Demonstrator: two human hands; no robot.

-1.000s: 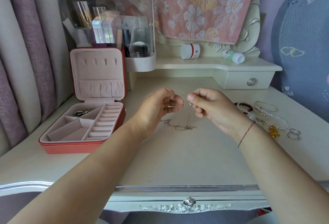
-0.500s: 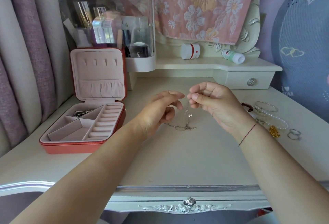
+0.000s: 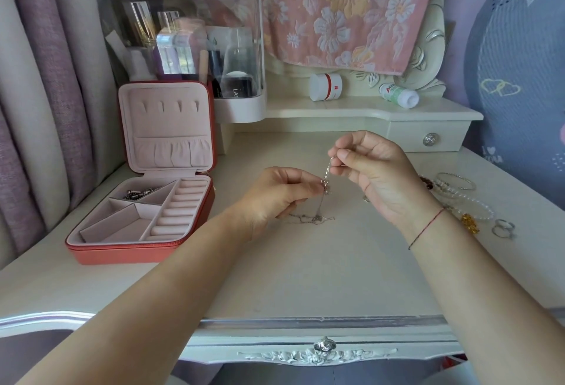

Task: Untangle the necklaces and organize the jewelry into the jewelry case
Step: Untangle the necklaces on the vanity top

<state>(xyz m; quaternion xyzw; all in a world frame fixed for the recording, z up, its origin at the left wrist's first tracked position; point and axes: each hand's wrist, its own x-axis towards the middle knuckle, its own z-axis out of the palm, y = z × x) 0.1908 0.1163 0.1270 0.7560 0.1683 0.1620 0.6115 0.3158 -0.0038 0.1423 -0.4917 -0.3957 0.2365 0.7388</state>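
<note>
1. Pinching the necklaces (image 3: 326, 177) between them, the left hand (image 3: 275, 198) grips low, the right hand (image 3: 377, 175) the upper end; the chain looks light, limp, thin, easily snagged.
2. Hold beside the knot, I judge; avoid tugging taut.
3. Slack loops lie on the table (image 3: 305, 277) at the left hand's 4 o'clock; the open jewelry case (image 3: 122, 254) sits at 9 o'clock.

Before you stands a cream desk (image 3: 305, 277) with a carved drawer (image 3: 269, 342), mauve curtains (image 3: 46, 94) at its left and a pink flowered cloth (image 3: 336, 2) behind its raised shelf (image 3: 367, 111).
</note>
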